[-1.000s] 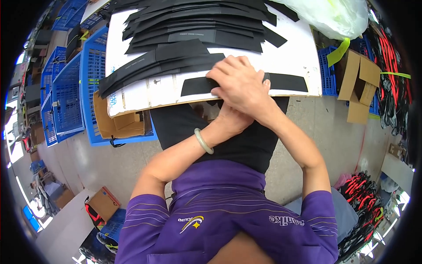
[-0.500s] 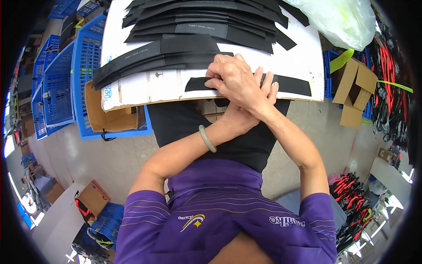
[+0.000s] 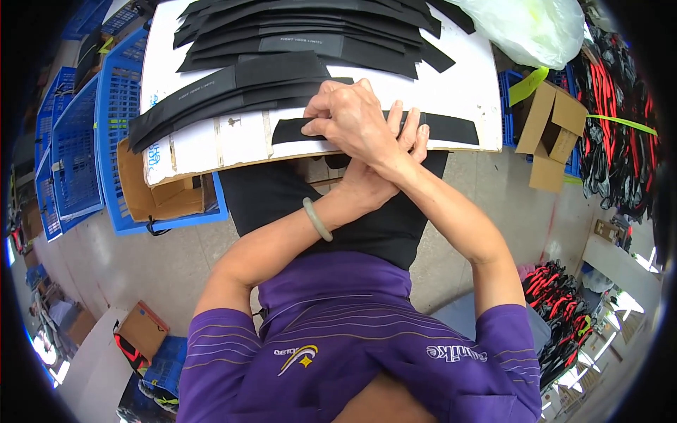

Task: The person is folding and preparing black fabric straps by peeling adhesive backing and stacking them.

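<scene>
Shifted left along flat black strip (image 3: 450, 128) at counter (image 3: 462, 88) edge with curled right fingers (image 3: 319, 108) beside spread left fingers (image 3: 408, 130); cannot tell if gripping. Bordered beyond by layered dark bands (image 3: 303, 44), crumpled translucent bag (image 3: 525, 32).

A single strip (image 3: 451, 128) lies along the near edge of the table (image 3: 458, 90), just in front of the person, under the right hand (image 3: 362, 127), which crosses over the left hand (image 3: 368, 185). Behind it and to the left is a small pile (image 3: 226, 86), reaching the table's left edge; a broader pile (image 3: 300, 46) spreads farther back. A plastic bag (image 3: 529, 28) sits at the far right corner. Left of the table stands a crate (image 3: 115, 141) — a carton (image 3: 132, 187) is in it, as far as I can see — and to the right, an open carton (image 3: 564, 109).
</scene>
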`<state>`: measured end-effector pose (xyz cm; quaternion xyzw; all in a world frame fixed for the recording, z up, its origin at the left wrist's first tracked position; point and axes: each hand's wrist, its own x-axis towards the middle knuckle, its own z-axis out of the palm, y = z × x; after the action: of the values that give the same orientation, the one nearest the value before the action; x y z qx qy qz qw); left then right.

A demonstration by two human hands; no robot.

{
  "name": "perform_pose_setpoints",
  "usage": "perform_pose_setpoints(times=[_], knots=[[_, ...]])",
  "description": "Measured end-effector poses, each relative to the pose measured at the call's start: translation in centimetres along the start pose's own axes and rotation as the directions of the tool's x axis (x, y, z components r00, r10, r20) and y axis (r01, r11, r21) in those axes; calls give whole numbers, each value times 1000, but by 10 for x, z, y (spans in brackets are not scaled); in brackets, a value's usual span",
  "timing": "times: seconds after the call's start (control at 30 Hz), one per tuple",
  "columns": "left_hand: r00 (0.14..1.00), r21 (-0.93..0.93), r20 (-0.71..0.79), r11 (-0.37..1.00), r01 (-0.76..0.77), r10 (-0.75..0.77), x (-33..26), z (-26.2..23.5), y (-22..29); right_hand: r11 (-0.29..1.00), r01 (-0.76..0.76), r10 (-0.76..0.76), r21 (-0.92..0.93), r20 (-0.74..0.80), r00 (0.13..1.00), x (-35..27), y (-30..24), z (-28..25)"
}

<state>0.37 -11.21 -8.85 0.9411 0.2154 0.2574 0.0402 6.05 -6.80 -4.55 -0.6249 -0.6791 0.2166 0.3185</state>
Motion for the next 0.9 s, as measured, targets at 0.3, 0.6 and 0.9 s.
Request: perform_pose_setpoints(times=[0.3, 0.6, 0.9], knots=[[997, -83, 81, 997, -3, 10, -8, -6, -2, 998, 41, -43, -49, -24, 999, -2, 0, 14], [995, 36, 89, 998, -53, 49, 2, -4, -1, 997, -61, 60, -44, -13, 998, 2, -2, 6], [999, -315, 24, 948, 49, -44, 15, -17, -2, 782, -97, 313, 616, -252, 916, -42, 4, -71]])
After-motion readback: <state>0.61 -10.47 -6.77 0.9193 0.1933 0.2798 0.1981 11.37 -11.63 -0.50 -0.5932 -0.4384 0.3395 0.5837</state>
